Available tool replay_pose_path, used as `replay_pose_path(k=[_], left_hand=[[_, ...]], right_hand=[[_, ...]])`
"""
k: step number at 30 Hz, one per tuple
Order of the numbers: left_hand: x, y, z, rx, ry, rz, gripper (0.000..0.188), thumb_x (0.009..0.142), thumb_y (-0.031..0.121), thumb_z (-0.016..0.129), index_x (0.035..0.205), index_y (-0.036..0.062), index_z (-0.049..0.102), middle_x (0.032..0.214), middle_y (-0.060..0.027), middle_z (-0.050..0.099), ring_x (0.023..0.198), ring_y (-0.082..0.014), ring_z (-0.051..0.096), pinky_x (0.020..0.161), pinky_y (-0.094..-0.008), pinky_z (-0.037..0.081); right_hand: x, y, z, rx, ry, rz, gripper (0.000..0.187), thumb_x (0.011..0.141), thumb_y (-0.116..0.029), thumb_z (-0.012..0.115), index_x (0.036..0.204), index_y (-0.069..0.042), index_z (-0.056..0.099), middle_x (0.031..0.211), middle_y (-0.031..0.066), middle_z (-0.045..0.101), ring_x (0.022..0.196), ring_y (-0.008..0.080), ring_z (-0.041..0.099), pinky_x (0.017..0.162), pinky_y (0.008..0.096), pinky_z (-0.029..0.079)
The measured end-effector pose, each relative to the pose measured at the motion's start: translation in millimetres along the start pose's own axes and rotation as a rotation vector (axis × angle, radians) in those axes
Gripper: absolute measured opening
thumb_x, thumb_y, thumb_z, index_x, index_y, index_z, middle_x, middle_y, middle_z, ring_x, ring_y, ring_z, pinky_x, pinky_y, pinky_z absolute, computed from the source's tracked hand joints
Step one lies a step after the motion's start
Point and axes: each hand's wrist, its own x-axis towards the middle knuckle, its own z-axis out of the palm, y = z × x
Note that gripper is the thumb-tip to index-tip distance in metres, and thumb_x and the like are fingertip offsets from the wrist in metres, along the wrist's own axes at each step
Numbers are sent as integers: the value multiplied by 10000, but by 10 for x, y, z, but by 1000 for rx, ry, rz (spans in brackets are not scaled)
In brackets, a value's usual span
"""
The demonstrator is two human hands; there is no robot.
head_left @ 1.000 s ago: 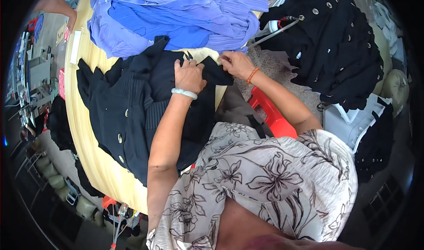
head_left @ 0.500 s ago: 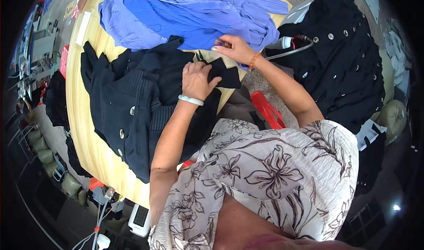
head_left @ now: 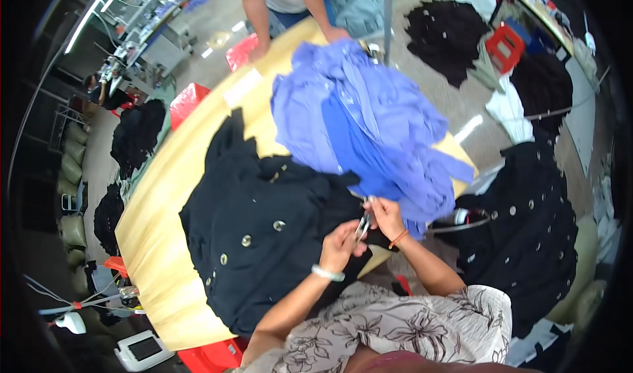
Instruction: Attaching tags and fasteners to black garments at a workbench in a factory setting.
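Note:
My left hand [head_left: 339,246] is closed around small metal thread snips [head_left: 361,229], above the edge of a black knit garment [head_left: 264,201] with shiny round buttons. Close beside it, my right hand [head_left: 386,216] has its fingers pinched together near the tips of the snips. Something tiny shows at those fingers, too blurred to name. The black garment lies bunched on the pale wooden table [head_left: 155,241]. Just beyond my hands is a heap of lilac-blue garments [head_left: 395,119], partly under the right fingers' far side.
Another person's hands [head_left: 337,35] rest on the table's far edge. To my right hangs a black garment pile [head_left: 521,234] with buttons, beside a curved metal rod [head_left: 461,226]. A red stool [head_left: 504,48] and black cloth heaps [head_left: 443,40] stand on the floor farther off.
My view has tilted up, showing more of the room and the other person. My left hand has left the cloth and now holds the snips, close to my right hand.

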Motion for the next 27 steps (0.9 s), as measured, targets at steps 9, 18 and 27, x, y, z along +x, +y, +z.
replay_pose_path(k=[9,18,27], left_hand=[[-1549,543,-1245,-31,533,599,191,973,97,524,1112,-15,591,936,-188,692,633,-156,649,576,-251,539],[-2933,-1175,-3882,-61,1545,460,359,932,33,533,1283,9,468,977,-145,705,755,-116,628,649,-232,519],[-2872,-2823,-5228,-152,1747,118,288,866,-15,590,1151,1,554,832,-125,694,642,-134,620,550,-253,511]], right_hand=[[248,315,222,-1036,212,-224,330,841,-362,669,776,-41,713,742,186,681,722,391,660,678,475,520],[955,867,-73,-1082,71,-136,137,756,-115,648,749,11,702,667,181,664,632,238,664,600,367,493],[659,466,24,-1081,266,-289,313,875,-293,678,897,16,716,753,122,709,675,153,649,658,313,501]])
